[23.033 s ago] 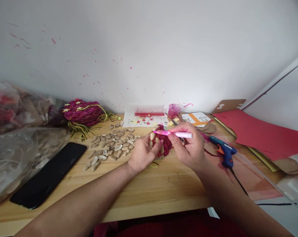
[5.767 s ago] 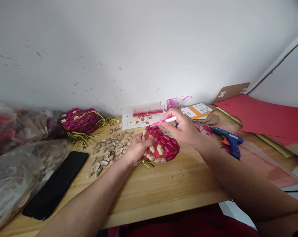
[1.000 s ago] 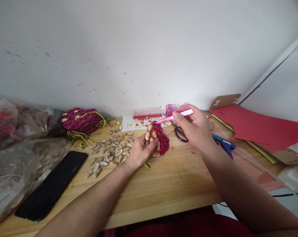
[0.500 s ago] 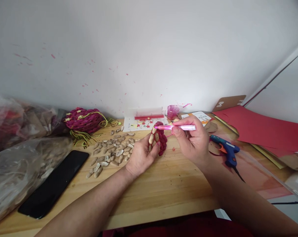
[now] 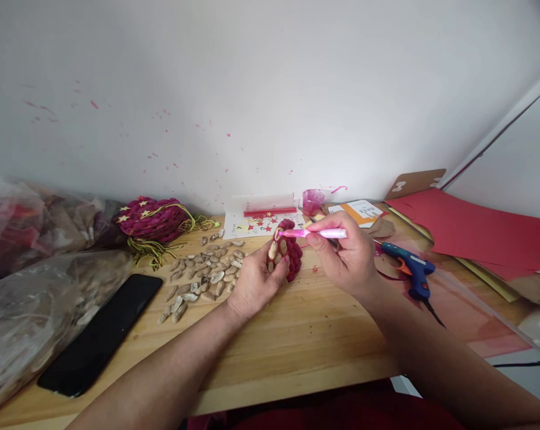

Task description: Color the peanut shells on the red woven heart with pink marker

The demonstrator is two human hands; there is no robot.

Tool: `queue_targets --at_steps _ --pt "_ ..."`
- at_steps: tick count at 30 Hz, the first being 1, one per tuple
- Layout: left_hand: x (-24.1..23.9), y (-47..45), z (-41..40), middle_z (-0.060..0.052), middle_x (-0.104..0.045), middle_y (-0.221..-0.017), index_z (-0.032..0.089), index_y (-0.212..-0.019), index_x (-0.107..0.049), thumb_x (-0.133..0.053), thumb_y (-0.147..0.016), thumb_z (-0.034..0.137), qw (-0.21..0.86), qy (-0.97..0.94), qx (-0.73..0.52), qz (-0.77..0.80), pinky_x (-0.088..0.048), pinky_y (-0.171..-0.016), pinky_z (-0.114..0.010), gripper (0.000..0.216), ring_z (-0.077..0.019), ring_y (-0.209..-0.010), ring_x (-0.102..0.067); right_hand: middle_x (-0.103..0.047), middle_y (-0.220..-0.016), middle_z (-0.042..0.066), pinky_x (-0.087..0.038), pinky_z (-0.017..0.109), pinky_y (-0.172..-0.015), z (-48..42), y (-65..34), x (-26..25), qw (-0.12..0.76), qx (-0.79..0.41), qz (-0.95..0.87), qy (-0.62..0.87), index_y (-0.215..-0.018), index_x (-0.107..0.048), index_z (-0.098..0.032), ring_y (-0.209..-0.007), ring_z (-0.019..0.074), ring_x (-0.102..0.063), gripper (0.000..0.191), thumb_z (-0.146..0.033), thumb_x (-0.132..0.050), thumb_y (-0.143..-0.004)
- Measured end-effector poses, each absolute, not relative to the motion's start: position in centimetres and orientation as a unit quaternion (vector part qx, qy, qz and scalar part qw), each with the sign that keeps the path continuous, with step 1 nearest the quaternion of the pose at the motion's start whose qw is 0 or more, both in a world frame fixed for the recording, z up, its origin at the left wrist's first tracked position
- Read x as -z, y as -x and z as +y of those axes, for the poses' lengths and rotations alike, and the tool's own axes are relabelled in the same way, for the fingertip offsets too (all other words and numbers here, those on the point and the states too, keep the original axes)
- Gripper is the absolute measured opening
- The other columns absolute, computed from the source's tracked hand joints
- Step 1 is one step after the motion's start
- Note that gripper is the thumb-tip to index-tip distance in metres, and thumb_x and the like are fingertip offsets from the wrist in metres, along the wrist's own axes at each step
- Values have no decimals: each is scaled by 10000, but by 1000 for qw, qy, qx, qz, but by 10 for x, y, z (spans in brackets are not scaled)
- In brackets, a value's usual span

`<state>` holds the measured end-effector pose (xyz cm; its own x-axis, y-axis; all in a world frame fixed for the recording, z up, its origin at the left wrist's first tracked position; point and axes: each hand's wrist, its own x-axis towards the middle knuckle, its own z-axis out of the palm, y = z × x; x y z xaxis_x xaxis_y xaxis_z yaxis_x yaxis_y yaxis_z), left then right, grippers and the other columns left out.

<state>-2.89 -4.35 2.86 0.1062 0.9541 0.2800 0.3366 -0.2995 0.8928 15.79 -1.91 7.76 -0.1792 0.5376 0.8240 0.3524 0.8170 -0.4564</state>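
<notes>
My left hand [image 5: 257, 276] is closed around a cluster of peanut shells [image 5: 293, 254], partly coloured dark pink and partly bare tan. Its thumb presses on the near side, hiding some of the shells. Between the thumb and fingers of my right hand [image 5: 346, 254] is a pink-stained white brush pen [image 5: 326, 233]. The pen points left, and its tip touches a pale shell on the upper left of the cluster. Loose peanut shells [image 5: 211, 272] lie spread on the table just left of my left hand.
A black phone [image 5: 102, 334] and plastic bags [image 5: 41, 322] lie at left, near a dark pink shell bundle [image 5: 153, 220] with stars. Star-covered paper [image 5: 234, 230] and a pink-stained cup [image 5: 313, 202] are behind. A blue glue gun [image 5: 415, 275] and red paper [image 5: 480, 230] sit right.
The pen and my right hand have shifted slightly left and down along the cluster. Pink now shows on the upper pale shell. My left hand keeps its hold.
</notes>
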Motion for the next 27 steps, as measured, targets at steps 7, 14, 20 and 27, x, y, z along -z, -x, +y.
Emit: queue_targets --at_steps 7,14,20,27 --pt "-32 27 -46 20 -609 -692 188 -925 -650 -637 -919 317 318 -670 -454 494 -410 -618 -258 130 -140 -612 -500 -748 -908 17 -570 360 -725 -23 -161 -78 555 -56 -781 281 -1024 -639 -276 -803 190 -715 87 -225 -687 -972" --pt "-32 26 -47 1 -676 -751 183 -963 -654 -621 -947 318 324 -677 -455 479 -445 -649 -257 140 -148 -651 -564 -749 -873 12 -573 345 -688 -33 -157 -86 521 -21 -808 273 -1011 -619 -284 -764 188 -708 99 -210 -672 -974" --pt "-31 26 -47 -12 -715 -792 177 -988 -661 -607 -963 305 325 -685 -447 475 -461 -671 -255 141 -141 -656 -573 -744 -874 11 -572 331 -688 -33 -156 -86 533 -14 -801 271 -1016 -616 -281 -778 184 -716 96 -205 -664 -982" --pt "-34 25 -49 -37 -743 -846 175 -1047 -682 -617 -962 299 319 -690 -447 471 -478 -705 -267 164 -160 -705 -624 -747 -877 17 -572 354 -702 -34 -158 -88 538 3 -798 271 -1021 -616 -283 -794 198 -717 125 -187 -676 -967"
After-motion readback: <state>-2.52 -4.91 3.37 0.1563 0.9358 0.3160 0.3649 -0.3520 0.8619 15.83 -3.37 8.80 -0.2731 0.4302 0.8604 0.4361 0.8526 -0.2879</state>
